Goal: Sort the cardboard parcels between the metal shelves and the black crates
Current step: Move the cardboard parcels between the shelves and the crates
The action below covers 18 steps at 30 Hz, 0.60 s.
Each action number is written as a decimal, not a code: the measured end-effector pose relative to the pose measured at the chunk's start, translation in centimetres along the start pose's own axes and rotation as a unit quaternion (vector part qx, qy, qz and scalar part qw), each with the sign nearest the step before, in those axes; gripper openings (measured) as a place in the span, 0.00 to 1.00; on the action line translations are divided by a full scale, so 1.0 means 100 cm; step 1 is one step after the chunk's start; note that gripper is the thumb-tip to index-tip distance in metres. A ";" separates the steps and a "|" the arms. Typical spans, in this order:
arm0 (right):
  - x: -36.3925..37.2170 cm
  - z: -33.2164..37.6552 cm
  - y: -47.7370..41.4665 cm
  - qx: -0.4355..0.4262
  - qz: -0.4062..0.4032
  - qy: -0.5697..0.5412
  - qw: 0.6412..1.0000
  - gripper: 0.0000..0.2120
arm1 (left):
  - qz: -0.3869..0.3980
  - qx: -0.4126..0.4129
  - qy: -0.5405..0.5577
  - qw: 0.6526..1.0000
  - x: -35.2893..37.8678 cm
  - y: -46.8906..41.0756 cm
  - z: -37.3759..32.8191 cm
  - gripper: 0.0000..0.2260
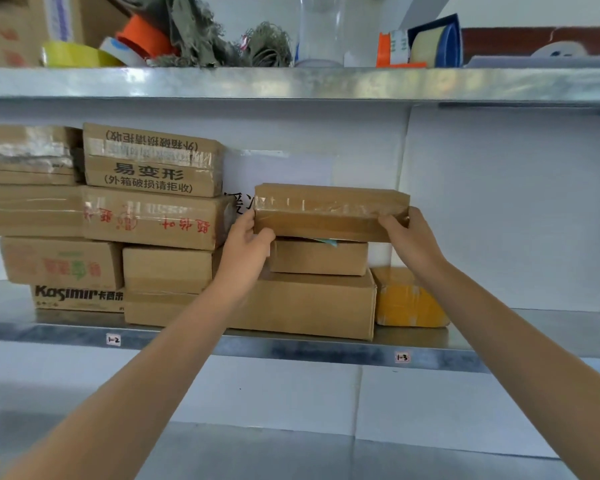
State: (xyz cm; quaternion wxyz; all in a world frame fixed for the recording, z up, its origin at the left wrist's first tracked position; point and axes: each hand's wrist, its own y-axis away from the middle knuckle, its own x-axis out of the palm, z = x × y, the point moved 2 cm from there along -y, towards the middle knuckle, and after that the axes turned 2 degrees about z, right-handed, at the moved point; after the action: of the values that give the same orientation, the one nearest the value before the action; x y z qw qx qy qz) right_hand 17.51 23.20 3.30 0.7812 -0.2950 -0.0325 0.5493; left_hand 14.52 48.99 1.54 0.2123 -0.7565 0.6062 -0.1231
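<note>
Head view: the taped parcel [329, 211] is above the large box [312, 306], on or just over a smaller box [317, 258]; contact cannot be confirmed. The left hand [248, 244] and right hand [409, 237] each curl their fingers round one end, gripping it. It is probably light and stiff. The glossy tape may slip, so grip by the ends. The metal shelf [291, 351] carries stacked parcels left of the large box and a yellow parcel [406, 297] touching its right side. No black crates appear.

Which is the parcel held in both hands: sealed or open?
Sealed. Clear tape runs across the parcel; left hand and right hand grip its ends.
</note>
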 end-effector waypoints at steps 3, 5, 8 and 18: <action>-0.015 -0.004 0.022 -0.034 -0.016 -0.026 0.999 0.22 | -0.020 0.029 0.044 0.998 -0.005 0.014 -0.006 0.22; -0.025 -0.003 0.039 -0.056 -0.033 -0.033 0.997 0.20 | -0.030 0.050 0.074 0.996 -0.007 0.027 -0.011 0.21; -0.040 -0.002 0.067 -0.069 -0.057 -0.057 0.994 0.18 | -0.031 0.055 0.123 0.990 -0.008 0.047 -0.013 0.19; -0.069 -0.035 0.123 -0.034 -0.099 -0.122 0.987 0.19 | 0.028 -0.019 0.110 0.993 -0.016 0.105 0.023 0.17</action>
State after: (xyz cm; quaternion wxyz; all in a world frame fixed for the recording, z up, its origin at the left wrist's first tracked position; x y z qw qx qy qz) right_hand 5.73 18.36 -3.85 0.8111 -0.2475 -0.1756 0.5000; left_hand 6.08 49.10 -5.31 0.1336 -0.7249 0.6490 -0.1882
